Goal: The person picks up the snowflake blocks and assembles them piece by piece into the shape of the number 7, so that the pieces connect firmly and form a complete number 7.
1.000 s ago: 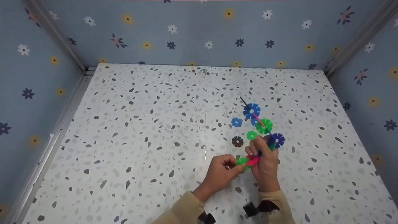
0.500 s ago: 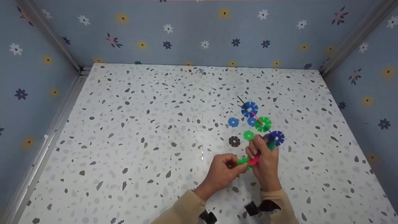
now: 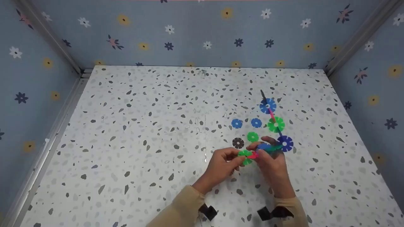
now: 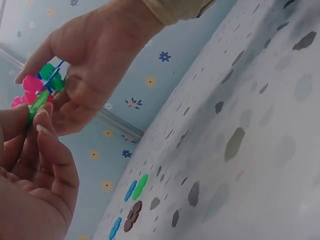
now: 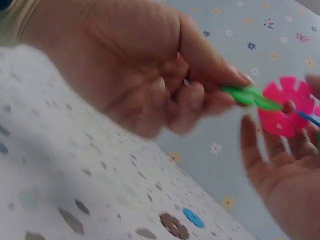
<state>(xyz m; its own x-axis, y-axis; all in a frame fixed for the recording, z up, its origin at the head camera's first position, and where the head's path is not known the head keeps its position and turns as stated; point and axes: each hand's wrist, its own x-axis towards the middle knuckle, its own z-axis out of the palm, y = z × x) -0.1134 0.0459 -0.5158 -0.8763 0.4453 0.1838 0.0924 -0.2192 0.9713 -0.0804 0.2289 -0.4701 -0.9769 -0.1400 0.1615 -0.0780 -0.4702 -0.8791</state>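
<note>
A chain of slotted plastic snowflake discs [image 3: 280,125] runs from between both hands away to the back right. My left hand [image 3: 221,165] pinches the green disc [image 5: 250,97] at its near end between thumb and fingers. Slotted beside that disc is a pink disc [image 5: 282,92], followed by blue and teal ones. My right hand [image 3: 274,168] holds the chain loosely, its thumb near the pink disc and its fingers curved around the far side. Beyond it stretch a dark blue disc [image 3: 289,144], green and pink discs, a larger blue disc [image 3: 263,107] and a black one.
Loose discs lie on the speckled white table [image 3: 142,126] just beyond the hands: two small blue discs [image 3: 234,124], a green disc [image 3: 249,137] and a brown disc [image 3: 234,143]. Flower-patterned blue panels [image 3: 189,31] enclose the table at the back and sides.
The right hand has loosened from a fist and turned, exposing blue and teal discs. The chain's far end has swung right, uncovering a small blue disc. The left hand keeps its pinch, slightly farther forward.
</note>
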